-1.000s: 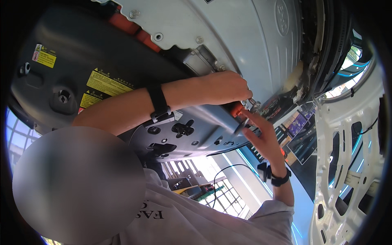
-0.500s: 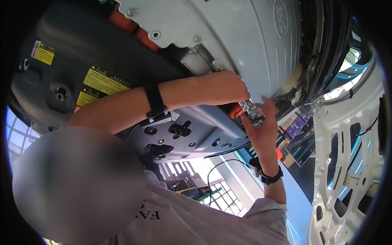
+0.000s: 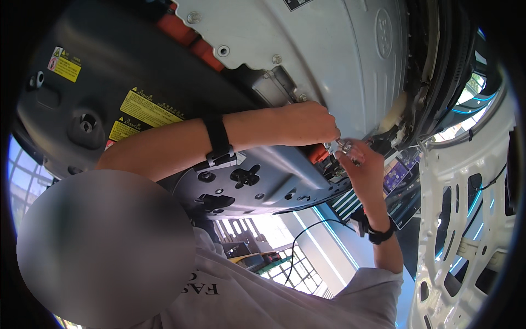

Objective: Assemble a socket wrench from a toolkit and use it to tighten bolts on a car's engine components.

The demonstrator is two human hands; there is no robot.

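Observation:
My left hand (image 3: 315,123) is curled into a fist below the edge of a large grey metal cover (image 3: 350,66). Its fingers face away, so what they hold is hidden. A small shiny metal piece (image 3: 344,147) lies between my two hands, too small to name more exactly. The thumb and fingers of my right hand (image 3: 366,164) are bent around this piece and appear to grip it. Just below my left fist sits an orange connector (image 3: 318,154), close to the metal piece. Black straps circle both my wrists.
A dark panel (image 3: 109,60) with yellow warning labels (image 3: 150,107) spans the left. Orange parts (image 3: 189,38) run along the grey cover's edge. A white perforated metal frame (image 3: 433,219) stands at the right. Shelves (image 3: 246,249) are behind my arms, and a blurred round patch covers the lower left.
The whole view has shifted slightly. My right hand has moved a little to the right, and its spread thumb and fingers have drawn in around the shiny metal piece. My left fist stays curled.

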